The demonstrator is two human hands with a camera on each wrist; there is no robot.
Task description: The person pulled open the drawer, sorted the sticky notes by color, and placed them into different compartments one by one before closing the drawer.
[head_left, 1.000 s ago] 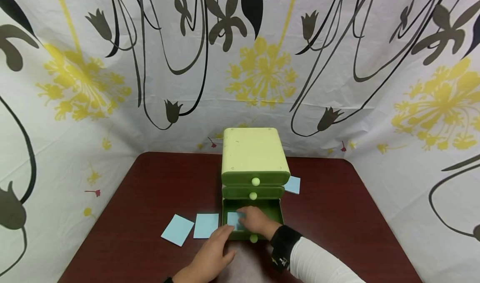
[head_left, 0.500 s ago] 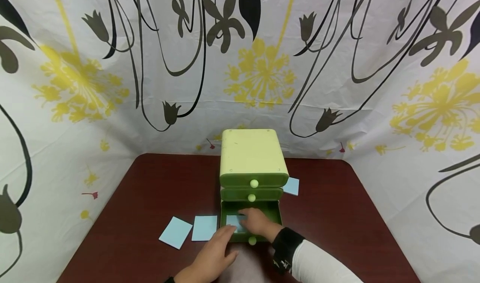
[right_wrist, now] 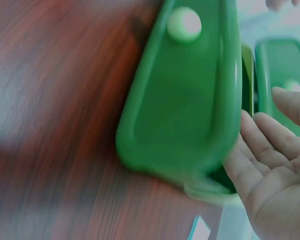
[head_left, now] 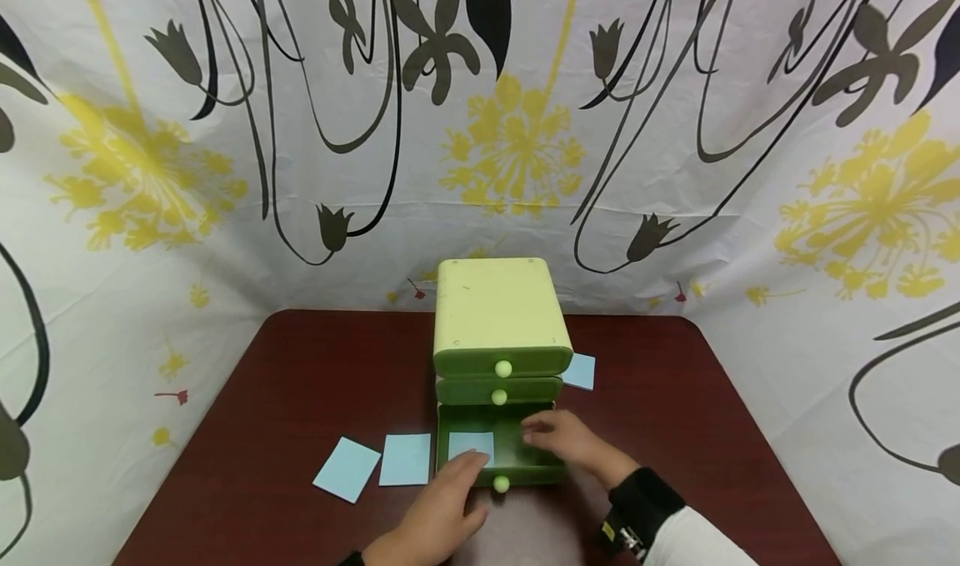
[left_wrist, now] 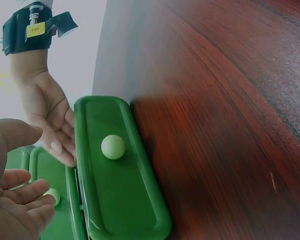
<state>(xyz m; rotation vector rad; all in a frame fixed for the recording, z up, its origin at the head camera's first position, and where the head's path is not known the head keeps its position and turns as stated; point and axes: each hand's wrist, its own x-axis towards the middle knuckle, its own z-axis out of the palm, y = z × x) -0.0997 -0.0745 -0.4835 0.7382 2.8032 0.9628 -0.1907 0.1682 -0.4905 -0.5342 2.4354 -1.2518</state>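
Note:
A small drawer cabinet (head_left: 498,303) with a pale yellow-green top and green drawer fronts stands on the table. Its bottom drawer (head_left: 517,476) is pulled out, and a light blue paper square (head_left: 471,444) lies inside at the left. My left hand (head_left: 438,512) is at the drawer's front left, fingers relaxed, overlapping the paper's lower edge in the head view. Over the drawer's right side is my right hand (head_left: 573,443), holding nothing. In the right wrist view its fingers (right_wrist: 269,145) are loosely extended beside the drawer front (right_wrist: 189,95).
Two more blue paper squares, a tilted one (head_left: 347,469) and a straighter one (head_left: 405,459), lie on the dark red table (head_left: 345,383) left of the drawer. Another blue square (head_left: 580,372) shows partly behind the cabinet's right side. A patterned white curtain (head_left: 360,274) surrounds the table.
My right hand has drawn back from the paper square toward the drawer's right side, leaving the paper in the drawer. The left hand has stayed about where it was.

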